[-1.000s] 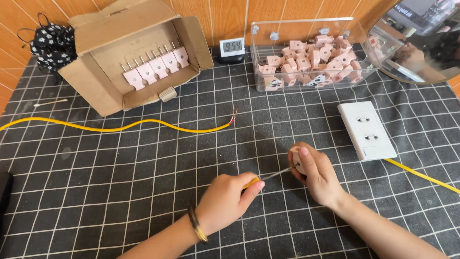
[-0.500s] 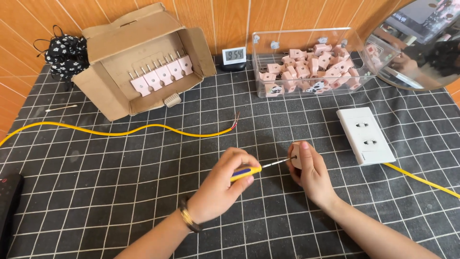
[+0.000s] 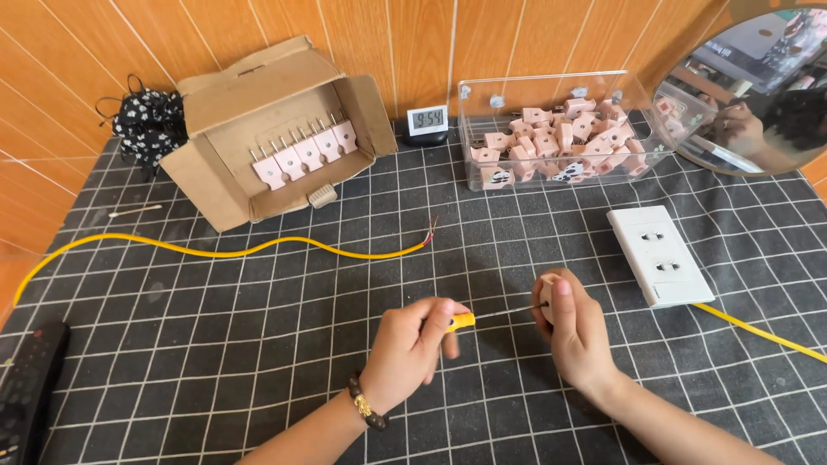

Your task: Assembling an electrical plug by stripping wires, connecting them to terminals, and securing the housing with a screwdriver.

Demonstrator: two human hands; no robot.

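My left hand grips a small screwdriver with a yellow handle, its thin metal shaft pointing right. The tip meets a small pink plug that my right hand holds upright between thumb and fingers. Both hands hover low over the black checked cloth near the front middle. A beaded bracelet sits on my left wrist.
A yellow cable with bared wire ends lies across the cloth. A white double socket lies at the right with another yellow cable. Behind stand a cardboard box with pink plugs, a clear bin of plugs, a small clock, a round mirror. A remote lies front left.
My left hand has shifted its grip and brought the screwdriver tip against the plug. The view has tilted slightly; the right hand stays in place.
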